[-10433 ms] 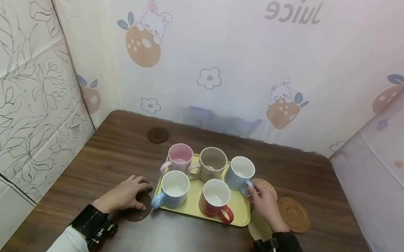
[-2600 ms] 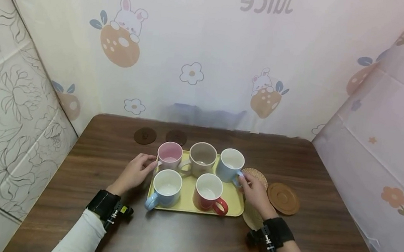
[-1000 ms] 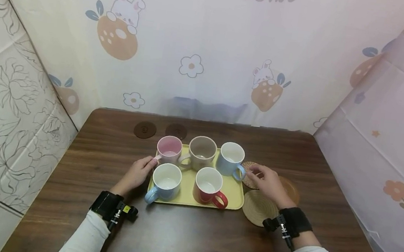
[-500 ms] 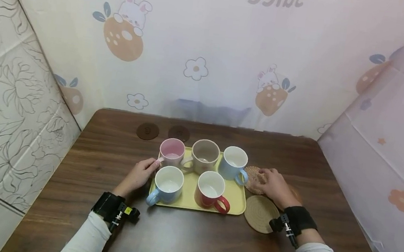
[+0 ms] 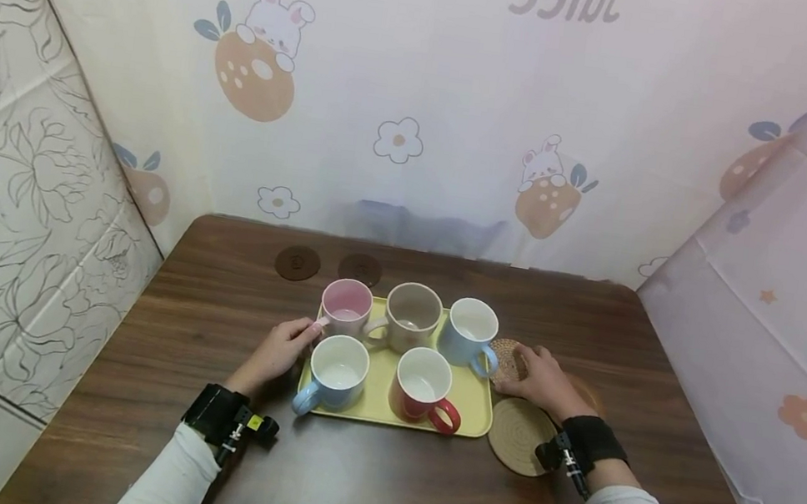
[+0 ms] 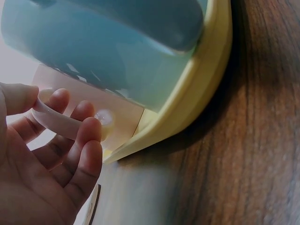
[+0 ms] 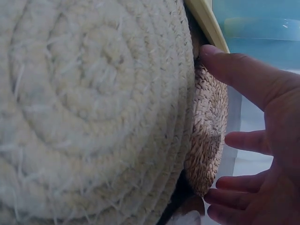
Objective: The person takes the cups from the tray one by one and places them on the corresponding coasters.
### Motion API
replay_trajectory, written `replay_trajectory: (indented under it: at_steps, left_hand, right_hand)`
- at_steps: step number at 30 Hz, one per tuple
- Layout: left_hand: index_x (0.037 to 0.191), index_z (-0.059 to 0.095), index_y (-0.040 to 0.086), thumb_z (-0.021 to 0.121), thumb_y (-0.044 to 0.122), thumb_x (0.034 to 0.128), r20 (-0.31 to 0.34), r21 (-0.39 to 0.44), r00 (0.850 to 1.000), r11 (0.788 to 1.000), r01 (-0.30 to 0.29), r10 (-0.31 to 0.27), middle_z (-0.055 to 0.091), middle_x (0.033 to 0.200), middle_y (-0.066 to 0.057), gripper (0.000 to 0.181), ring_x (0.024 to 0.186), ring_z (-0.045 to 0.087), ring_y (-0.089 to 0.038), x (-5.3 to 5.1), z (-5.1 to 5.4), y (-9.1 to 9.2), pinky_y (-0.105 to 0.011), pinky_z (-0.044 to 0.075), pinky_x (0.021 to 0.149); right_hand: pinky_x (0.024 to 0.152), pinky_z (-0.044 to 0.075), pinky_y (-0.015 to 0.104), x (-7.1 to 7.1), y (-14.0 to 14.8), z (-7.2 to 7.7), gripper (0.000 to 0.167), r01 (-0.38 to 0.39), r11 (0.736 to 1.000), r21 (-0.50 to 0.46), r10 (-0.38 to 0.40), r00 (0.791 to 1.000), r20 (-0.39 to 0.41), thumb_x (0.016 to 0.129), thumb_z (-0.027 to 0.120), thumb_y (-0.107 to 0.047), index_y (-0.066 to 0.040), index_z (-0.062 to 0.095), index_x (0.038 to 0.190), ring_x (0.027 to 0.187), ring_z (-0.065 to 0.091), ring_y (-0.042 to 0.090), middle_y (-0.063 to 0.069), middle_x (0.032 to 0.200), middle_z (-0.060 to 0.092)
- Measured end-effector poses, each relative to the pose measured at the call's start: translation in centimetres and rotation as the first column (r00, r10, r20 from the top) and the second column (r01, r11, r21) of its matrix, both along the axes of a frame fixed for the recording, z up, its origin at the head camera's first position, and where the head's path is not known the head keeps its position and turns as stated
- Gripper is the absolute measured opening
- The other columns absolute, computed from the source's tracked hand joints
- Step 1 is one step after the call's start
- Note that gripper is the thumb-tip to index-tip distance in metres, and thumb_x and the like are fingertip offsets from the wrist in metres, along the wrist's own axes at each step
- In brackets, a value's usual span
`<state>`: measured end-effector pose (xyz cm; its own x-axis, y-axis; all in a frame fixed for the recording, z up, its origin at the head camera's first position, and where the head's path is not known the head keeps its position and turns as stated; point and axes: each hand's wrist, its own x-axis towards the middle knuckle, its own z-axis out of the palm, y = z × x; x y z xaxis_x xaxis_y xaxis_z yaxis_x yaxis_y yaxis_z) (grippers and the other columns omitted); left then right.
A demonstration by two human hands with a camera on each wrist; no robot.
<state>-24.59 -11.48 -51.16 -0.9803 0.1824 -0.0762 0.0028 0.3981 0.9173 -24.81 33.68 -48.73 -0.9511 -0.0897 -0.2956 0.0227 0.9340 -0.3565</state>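
Observation:
My left hand (image 5: 280,350) pinches the handle (image 6: 56,122) of the pink mug (image 5: 347,302), which stands at the back left of a yellow tray (image 5: 373,404). My right hand (image 5: 545,380) spreads over the small brown woven coaster (image 5: 504,357) beside the tray. In the right wrist view its thumb reaches one edge of that coaster, and the other fingers extend fairly straight along the far side. A grey-beige mug (image 5: 410,320) and a light blue mug (image 5: 468,331) share the back row. In front are another light blue mug (image 5: 338,372) and a red-handled mug (image 5: 422,385).
A larger beige woven coaster (image 5: 519,434) lies by the tray's front right corner. A brown coaster (image 5: 588,395) is partly hidden behind the right hand. Two dark coasters (image 5: 297,262) lie near the table's back edge. Patterned sheets stand around the table.
The right hand has let go of the blue mug's handle and moved right onto the woven coaster. Earlier, the left hand went from a dark coaster, now at the back, to the pink mug's handle.

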Motion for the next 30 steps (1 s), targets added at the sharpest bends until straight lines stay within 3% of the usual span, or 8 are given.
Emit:
replay_trajectory:
  at_steps: [8, 16, 24, 30]
  left_hand:
    - [0.097, 0.066, 0.001, 0.048, 0.029, 0.1037, -0.014, 0.019, 1.0, 0.999, 0.027, -0.027, 0.061, 0.083, -0.017, 0.034, 0.072, 0.054, -0.02, -0.3, 0.1, 0.2, -0.029, 0.044, 0.061]
    - [0.095, 0.065, 0.001, 0.05, 0.023, 0.103, -0.001, 0.028, 1.0, 1.0, -0.002, 0.002, 0.058, 0.077, -0.01, 0.029, 0.07, 0.052, -0.018, 0.9, -0.4, -1.0, -0.027, 0.042, 0.059]
    - [0.097, 0.066, 0.0, 0.048, 0.026, 0.1037, -0.002, 0.041, 0.999, 0.999, 0.032, -0.032, 0.062, 0.084, -0.013, 0.032, 0.073, 0.055, -0.018, 0.3, 0.0, -0.6, -0.028, 0.045, 0.063]
    - [0.098, 0.066, 0.0, 0.049, 0.025, 0.1036, 0.016, 0.055, 0.999, 0.998, 0.029, -0.03, 0.063, 0.089, -0.016, 0.031, 0.074, 0.056, -0.02, 0.1, 0.2, -0.4, -0.033, 0.047, 0.065]
  right_hand:
    - [0.095, 0.04, 0.067, -0.1, 0.2, -0.3, 0.091, -0.004, 1.0, 0.02, 0.005, 0.999, -0.052, 0.077, 0.079, -0.049, 0.004, 0.043, 0.142, 0.128, 0.035, 0.057, 0.039, 0.141, 0.035]
    - [0.094, 0.043, 0.064, -0.3, -1.1, -1.2, 0.087, -0.022, 0.999, 0.027, 0.023, 0.998, -0.052, 0.074, 0.08, -0.048, 0.001, 0.048, 0.138, 0.126, 0.039, 0.052, 0.035, 0.136, 0.042]
    - [0.096, 0.042, 0.064, -0.6, -0.3, -1.1, 0.083, 0.002, 1.0, 0.029, 0.0, 0.997, -0.073, 0.074, 0.081, -0.045, 0.002, 0.049, 0.135, 0.127, 0.038, 0.051, 0.035, 0.137, 0.041]
    - [0.09, 0.045, 0.059, -0.8, -0.3, -0.6, 0.081, -0.021, 0.999, 0.038, 0.024, 0.996, -0.081, 0.072, 0.081, -0.047, 0.002, 0.052, 0.13, 0.118, 0.044, 0.047, 0.031, 0.127, 0.049]
